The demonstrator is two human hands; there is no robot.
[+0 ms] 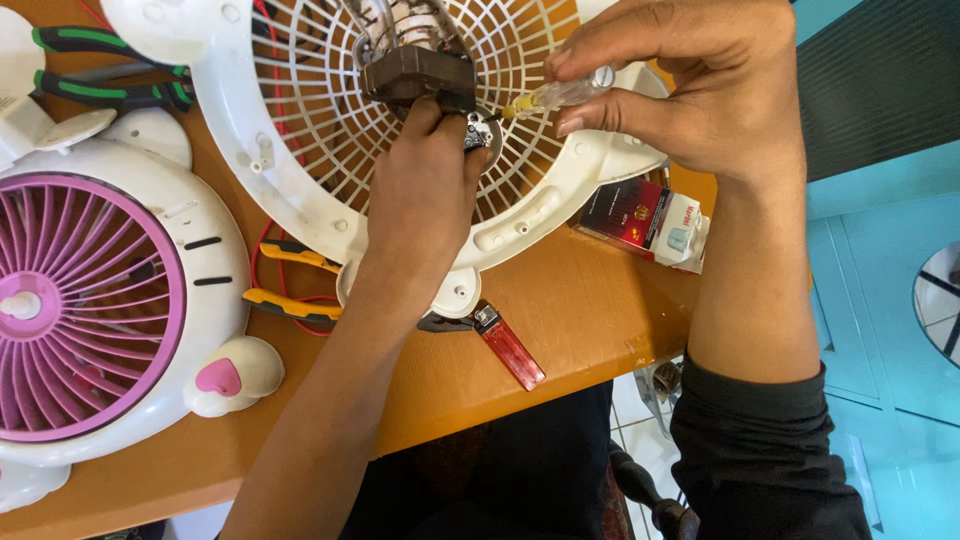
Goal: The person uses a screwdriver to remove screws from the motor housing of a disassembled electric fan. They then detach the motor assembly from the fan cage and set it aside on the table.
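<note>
Gripping the dark motor block (pixel 418 75) with my left hand (pixel 425 185) | right hand (pixel 690 85) pinching a clear-handled screwdriver (pixel 555 96) at the white grille (pixel 330 130) (front shell (pixel 110 300) already off) | reassembly left.

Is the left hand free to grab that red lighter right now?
Probably not at once: the left hand is pressed on the motor, though the lighter lies uncovered on the table beside that forearm.

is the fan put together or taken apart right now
Taken apart. The pink-bladed front shell lies separately on the table, while the left hand steadies the motor on the white grille.
</note>
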